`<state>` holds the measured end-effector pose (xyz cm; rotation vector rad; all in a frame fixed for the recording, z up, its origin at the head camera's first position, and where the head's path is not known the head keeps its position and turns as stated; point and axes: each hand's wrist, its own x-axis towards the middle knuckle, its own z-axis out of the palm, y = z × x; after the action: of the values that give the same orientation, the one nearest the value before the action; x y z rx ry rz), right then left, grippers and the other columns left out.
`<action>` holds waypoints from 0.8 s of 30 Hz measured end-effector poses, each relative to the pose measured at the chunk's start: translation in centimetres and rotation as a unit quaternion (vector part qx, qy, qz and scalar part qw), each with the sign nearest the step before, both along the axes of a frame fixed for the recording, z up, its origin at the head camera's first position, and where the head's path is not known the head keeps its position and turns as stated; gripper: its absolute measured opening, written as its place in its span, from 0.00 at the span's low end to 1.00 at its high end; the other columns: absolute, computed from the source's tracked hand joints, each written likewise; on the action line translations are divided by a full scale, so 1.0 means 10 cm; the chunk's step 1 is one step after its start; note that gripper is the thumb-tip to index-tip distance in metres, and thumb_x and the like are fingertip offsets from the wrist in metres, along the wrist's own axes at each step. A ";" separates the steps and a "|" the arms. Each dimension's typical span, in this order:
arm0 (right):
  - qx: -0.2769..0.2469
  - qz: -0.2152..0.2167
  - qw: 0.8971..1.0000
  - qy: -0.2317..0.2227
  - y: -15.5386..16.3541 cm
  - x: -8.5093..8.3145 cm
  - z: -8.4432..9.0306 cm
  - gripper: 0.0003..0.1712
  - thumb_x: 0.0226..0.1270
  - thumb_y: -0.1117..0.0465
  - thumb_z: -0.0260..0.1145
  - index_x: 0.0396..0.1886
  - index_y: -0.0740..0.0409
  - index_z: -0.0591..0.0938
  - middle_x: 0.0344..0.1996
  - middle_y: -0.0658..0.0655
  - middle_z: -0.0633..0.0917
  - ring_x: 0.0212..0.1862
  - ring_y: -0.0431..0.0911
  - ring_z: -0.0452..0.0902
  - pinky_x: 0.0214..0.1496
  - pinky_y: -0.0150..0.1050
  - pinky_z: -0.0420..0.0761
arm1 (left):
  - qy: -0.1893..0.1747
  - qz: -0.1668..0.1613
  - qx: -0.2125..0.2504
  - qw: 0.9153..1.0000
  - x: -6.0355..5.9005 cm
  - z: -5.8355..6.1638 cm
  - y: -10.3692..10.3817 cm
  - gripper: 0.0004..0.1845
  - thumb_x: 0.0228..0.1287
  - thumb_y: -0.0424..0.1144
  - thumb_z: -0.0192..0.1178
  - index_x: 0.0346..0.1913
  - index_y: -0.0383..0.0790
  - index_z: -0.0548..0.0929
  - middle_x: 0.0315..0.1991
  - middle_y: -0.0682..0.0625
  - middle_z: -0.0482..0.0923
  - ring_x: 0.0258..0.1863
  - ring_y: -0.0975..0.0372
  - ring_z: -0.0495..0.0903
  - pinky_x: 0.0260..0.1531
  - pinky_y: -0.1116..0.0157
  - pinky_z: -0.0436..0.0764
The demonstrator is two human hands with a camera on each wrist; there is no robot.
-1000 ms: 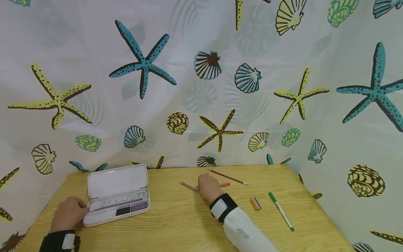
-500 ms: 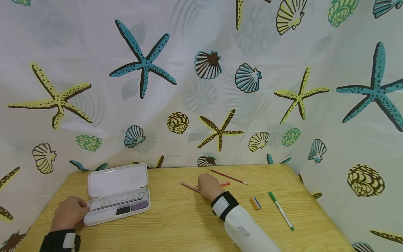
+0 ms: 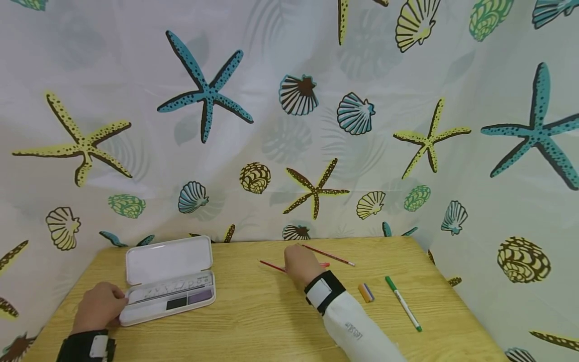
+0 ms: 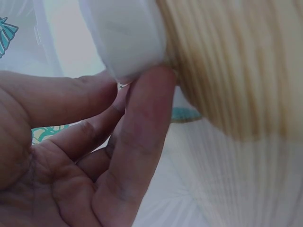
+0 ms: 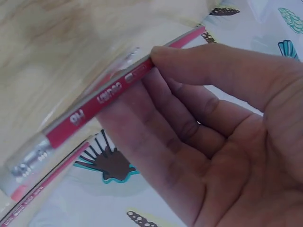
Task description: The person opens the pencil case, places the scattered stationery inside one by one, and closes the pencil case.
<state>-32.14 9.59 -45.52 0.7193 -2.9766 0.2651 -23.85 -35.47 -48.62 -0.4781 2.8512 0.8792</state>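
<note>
open pencil case (image 3: pixel 168 281) w/ stencil ruler (image 3: pixel 172 288), 2 erasers (image 3: pixel 189 300)

Bright even light, blurred wrist close-ups
</note>
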 end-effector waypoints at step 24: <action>0.049 0.036 0.997 0.043 -0.57 0.20 0.55 0.30 0.66 0.70 0.68 0.10 0.49 0.64 0.12 0.45 0.60 0.19 0.39 0.54 0.19 0.32 0.57 | -0.005 0.004 -0.007 1.000 0.00 0.01 0.00 0.14 0.65 0.32 0.64 0.42 0.18 0.81 0.32 0.34 0.80 0.29 0.51 0.78 0.27 0.59 0.78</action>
<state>-30.09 3.89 -40.05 0.8258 -2.9024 0.0910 -23.82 -35.46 -48.49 -0.4947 2.8507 0.8556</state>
